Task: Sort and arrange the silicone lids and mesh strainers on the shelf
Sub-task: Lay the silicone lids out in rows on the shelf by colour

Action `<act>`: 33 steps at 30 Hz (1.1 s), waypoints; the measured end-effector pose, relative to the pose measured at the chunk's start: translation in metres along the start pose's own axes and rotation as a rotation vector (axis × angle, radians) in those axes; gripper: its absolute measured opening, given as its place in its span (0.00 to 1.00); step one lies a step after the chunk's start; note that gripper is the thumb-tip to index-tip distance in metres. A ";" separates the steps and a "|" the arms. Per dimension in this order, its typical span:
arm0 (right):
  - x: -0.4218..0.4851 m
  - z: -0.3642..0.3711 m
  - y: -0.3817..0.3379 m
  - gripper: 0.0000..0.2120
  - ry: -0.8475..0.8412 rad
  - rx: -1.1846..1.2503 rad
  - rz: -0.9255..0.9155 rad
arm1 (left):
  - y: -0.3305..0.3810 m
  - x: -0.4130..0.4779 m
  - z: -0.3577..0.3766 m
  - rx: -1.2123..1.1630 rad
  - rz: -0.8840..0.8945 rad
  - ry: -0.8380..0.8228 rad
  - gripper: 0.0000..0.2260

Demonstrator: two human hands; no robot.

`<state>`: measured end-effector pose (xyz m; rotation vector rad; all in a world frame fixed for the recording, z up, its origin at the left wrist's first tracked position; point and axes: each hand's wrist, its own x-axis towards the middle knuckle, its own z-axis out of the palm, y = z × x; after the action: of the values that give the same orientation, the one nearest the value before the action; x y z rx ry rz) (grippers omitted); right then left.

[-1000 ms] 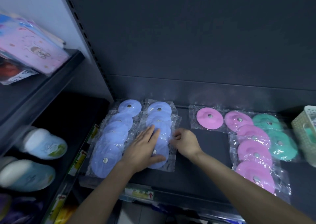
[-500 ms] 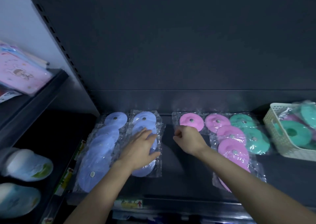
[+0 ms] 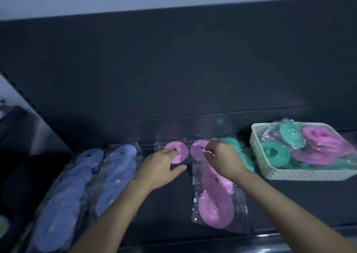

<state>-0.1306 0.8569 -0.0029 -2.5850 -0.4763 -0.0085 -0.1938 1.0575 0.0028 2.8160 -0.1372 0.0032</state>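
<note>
Your L fingers lie flat, unclenched, on lone pink lid at shelf back. R fingers curl at top of pink row; pinching or not, can't tell, blurry. Wrappers look slick: a tug could fan the overlapped row out, or shove teal row.

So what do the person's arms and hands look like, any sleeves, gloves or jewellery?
Both forearms are bare as far as the frame shows, with no sleeve in view. The left hand and right hand wear no gloves. No watch, bracelet or ring shows, though the picture is blurred, so a thin ring could be missed.
</note>
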 end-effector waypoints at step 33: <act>-0.059 -0.181 0.274 0.21 0.061 -0.147 0.107 | 0.297 0.118 0.100 -0.201 0.281 -0.124 0.20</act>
<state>-0.0795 0.5275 0.0175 -2.7425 -0.3251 -0.0888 -0.1057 0.7344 0.0040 2.5735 -0.5305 -0.1145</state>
